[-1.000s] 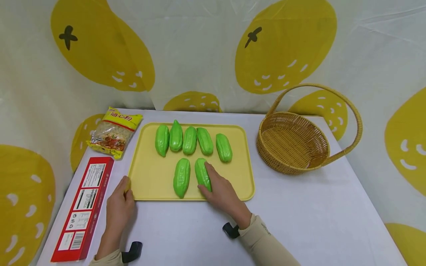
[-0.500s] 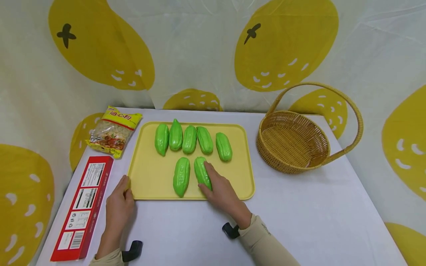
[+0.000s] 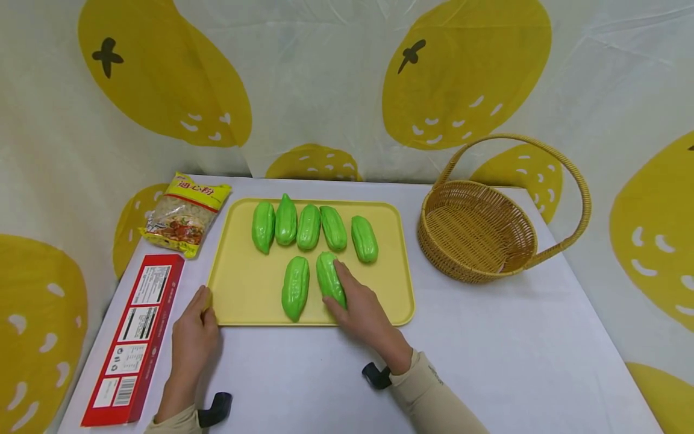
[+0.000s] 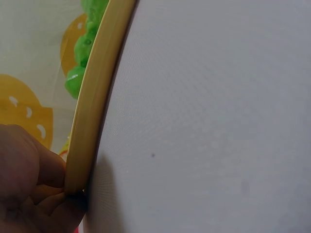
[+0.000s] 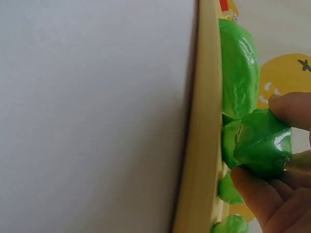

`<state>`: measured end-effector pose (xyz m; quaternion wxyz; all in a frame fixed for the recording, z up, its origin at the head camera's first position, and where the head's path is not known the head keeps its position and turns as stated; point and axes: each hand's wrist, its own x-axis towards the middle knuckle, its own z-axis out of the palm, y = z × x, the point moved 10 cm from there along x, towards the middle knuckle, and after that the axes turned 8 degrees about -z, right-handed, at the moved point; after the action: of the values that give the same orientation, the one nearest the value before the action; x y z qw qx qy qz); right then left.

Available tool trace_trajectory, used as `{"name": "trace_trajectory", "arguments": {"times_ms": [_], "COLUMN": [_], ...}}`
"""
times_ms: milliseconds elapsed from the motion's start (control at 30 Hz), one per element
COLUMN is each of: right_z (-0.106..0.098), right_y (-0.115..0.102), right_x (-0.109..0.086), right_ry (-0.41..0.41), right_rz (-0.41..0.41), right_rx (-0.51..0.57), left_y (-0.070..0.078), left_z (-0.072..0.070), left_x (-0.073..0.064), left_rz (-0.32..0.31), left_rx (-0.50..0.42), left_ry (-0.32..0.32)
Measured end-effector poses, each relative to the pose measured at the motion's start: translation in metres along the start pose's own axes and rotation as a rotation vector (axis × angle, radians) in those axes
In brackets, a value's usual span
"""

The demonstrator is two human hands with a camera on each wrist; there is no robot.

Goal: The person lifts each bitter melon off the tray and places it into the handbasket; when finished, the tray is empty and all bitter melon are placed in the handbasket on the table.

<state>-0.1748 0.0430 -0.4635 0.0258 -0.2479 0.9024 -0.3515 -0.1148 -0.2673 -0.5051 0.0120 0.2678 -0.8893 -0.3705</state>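
My right hand (image 3: 365, 313) grips a glossy green ridged gourd (image 3: 329, 277), with thumb and fingers on opposite sides of it. In the right wrist view, this gourd (image 5: 262, 145) shows end-on between the fingers, above the yellow tray's edge. Just left of it, a second green gourd (image 3: 295, 289) lies on the yellow tray (image 3: 244, 283). Several more gourds (image 3: 309, 228) form a row along the tray's far half. My left hand (image 3: 194, 337) holds the tray's near left corner, and the left wrist view has thumb and fingers pinching the rim (image 4: 92, 107).
Right of the tray stands a round wicker basket (image 3: 477, 232) with a tall arched handle. A red box (image 3: 135, 343) lies beside my left hand. Behind it is a yellow food packet (image 3: 187, 214). A patterned cloth (image 3: 320, 78) hangs beyond the table's far edge.
The gourd in my right hand has shifted slightly up in the head view, away from its earlier spot. My left hand stays at the tray corner.
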Motion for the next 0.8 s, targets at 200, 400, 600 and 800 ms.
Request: {"name": "trace_trajectory", "arguments": {"times_ms": [200,400,600,800], "right_z": [-0.017,-0.037,-0.061,-0.084], "right_y": [-0.002,-0.004,-0.003,0.008], "right_x": [0.002,0.002,0.003,0.004], "right_ry": [0.063,0.122,0.220,0.292], "right_rz": [-0.018,-0.035,-0.085,-0.067], "right_rx": [0.023,0.017,0.008,0.057], "left_y": [-0.001,-0.002,-0.002,-0.002], "left_z": [0.001,0.001,0.001,0.002], "left_x": [0.000,-0.001,-0.001,-0.001], "left_rz": [-0.007,-0.020,-0.022,-0.023], "left_rx": [0.005,0.009,0.010,0.003], "left_ry": [-0.009,-0.023,-0.029,-0.032]}}
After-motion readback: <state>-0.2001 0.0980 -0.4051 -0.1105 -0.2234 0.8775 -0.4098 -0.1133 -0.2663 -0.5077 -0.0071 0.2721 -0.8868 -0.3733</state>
